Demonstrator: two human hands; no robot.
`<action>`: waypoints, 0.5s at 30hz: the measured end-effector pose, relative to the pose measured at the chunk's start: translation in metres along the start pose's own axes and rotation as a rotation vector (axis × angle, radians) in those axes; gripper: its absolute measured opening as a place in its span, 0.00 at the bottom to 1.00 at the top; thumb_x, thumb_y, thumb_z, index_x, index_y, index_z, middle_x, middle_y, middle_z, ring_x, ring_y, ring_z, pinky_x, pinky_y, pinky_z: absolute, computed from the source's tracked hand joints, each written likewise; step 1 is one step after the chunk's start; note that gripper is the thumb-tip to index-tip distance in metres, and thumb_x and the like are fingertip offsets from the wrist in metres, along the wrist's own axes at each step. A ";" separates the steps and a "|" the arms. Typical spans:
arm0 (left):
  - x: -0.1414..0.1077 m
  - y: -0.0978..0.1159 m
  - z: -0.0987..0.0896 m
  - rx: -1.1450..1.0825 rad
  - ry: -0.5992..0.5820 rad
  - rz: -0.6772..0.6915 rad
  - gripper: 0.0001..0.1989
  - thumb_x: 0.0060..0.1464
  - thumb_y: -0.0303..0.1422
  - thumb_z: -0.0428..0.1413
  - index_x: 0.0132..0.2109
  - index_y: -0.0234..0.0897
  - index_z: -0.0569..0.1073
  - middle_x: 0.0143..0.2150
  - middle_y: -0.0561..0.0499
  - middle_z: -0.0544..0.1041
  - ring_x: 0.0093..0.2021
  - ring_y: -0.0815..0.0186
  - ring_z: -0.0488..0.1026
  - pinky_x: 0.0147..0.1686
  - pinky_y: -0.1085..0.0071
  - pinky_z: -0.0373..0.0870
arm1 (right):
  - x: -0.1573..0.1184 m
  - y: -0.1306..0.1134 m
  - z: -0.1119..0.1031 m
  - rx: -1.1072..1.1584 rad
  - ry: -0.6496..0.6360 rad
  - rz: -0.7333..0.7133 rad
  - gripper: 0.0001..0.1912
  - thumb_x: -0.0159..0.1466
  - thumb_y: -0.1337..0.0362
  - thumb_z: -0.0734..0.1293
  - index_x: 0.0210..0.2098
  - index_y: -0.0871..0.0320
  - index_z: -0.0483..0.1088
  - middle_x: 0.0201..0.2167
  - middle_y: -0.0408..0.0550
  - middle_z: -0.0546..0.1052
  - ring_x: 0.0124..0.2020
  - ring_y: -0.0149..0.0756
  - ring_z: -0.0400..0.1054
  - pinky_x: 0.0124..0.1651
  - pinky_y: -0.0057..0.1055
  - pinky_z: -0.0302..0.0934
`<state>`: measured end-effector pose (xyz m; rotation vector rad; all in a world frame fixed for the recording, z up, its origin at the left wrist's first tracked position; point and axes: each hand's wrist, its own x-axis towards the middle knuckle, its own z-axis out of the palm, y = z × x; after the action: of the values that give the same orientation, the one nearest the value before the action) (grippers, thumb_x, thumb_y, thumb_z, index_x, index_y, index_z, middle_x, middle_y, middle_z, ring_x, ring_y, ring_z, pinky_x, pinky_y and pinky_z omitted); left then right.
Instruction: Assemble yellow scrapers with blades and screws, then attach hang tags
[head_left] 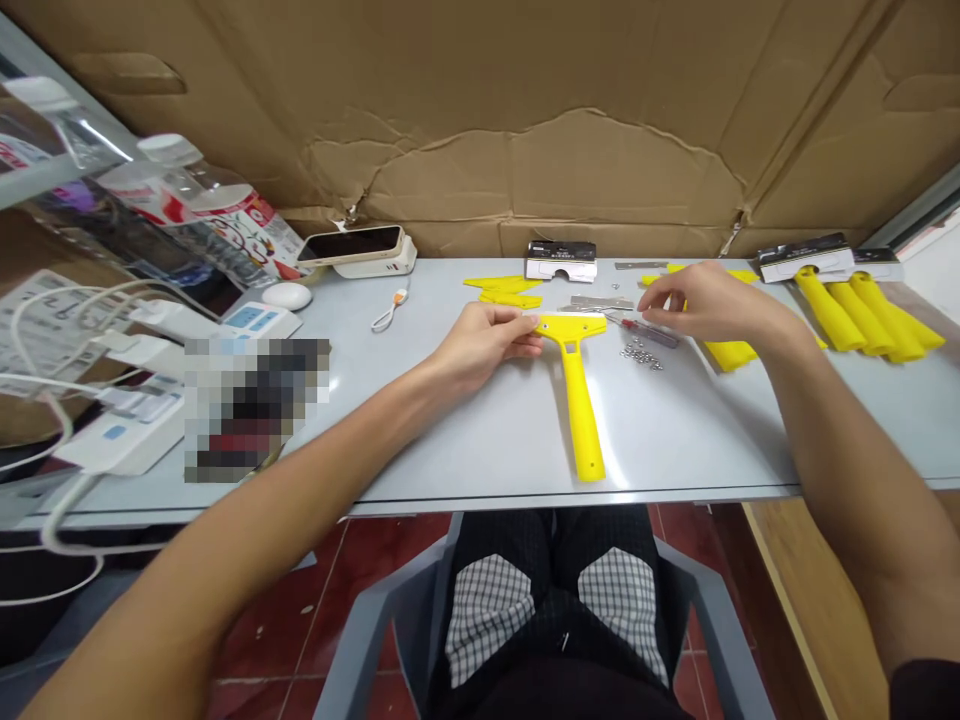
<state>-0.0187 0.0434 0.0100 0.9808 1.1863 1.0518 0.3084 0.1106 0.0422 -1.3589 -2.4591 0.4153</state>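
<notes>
My left hand (484, 345) pinches the left corner of a yellow scraper's (577, 400) wide head. The scraper's handle points toward me over the grey table, and a pale strip shows along the head's top edge. To the right, my right hand (701, 300) is held over the table with thumb and forefinger drawn together at the tips; anything between them is too small to make out. Close by its fingertips lies a screwdriver (660, 336) with a see-through handle and red collar. Small metal screws or nuts (641, 353) are scattered just in front of it. Metal blades (600, 303) rest behind the scraper head.
Yellow plastic pieces (510, 290) and a black-and-white box (561, 262) sit at the back. More yellow scraper handles (870, 310) lie at the right. On the left are a power strip (142, 425), a mouse (286, 296), a phone (352, 243) and bottles (225, 215).
</notes>
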 end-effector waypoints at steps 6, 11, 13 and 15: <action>-0.002 0.004 0.001 0.013 0.034 -0.014 0.12 0.70 0.20 0.65 0.35 0.25 0.86 0.33 0.42 0.86 0.30 0.70 0.82 0.40 0.72 0.84 | -0.003 0.012 -0.001 -0.069 -0.208 -0.009 0.07 0.65 0.57 0.76 0.38 0.45 0.90 0.33 0.44 0.87 0.31 0.45 0.77 0.38 0.44 0.69; 0.001 0.000 0.001 0.002 0.048 -0.009 0.11 0.69 0.20 0.65 0.35 0.26 0.86 0.34 0.41 0.86 0.32 0.69 0.83 0.39 0.74 0.85 | -0.005 -0.017 0.002 -0.174 -0.304 0.096 0.07 0.68 0.60 0.75 0.38 0.50 0.89 0.40 0.48 0.88 0.40 0.45 0.81 0.46 0.43 0.70; -0.001 0.000 0.001 0.008 0.052 -0.002 0.12 0.69 0.21 0.65 0.34 0.26 0.86 0.35 0.41 0.87 0.32 0.69 0.84 0.39 0.74 0.85 | -0.006 -0.028 0.002 -0.223 -0.323 0.191 0.07 0.68 0.62 0.75 0.39 0.51 0.89 0.41 0.50 0.87 0.41 0.45 0.80 0.45 0.42 0.69; -0.004 0.002 0.003 0.019 0.056 0.004 0.12 0.69 0.21 0.65 0.34 0.26 0.86 0.34 0.41 0.86 0.32 0.69 0.84 0.39 0.74 0.85 | -0.007 -0.035 0.002 -0.249 -0.318 0.252 0.06 0.68 0.63 0.76 0.38 0.52 0.89 0.41 0.51 0.87 0.41 0.46 0.79 0.43 0.41 0.67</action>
<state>-0.0165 0.0400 0.0127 0.9746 1.2431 1.0793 0.2842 0.0869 0.0531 -1.8438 -2.6705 0.4209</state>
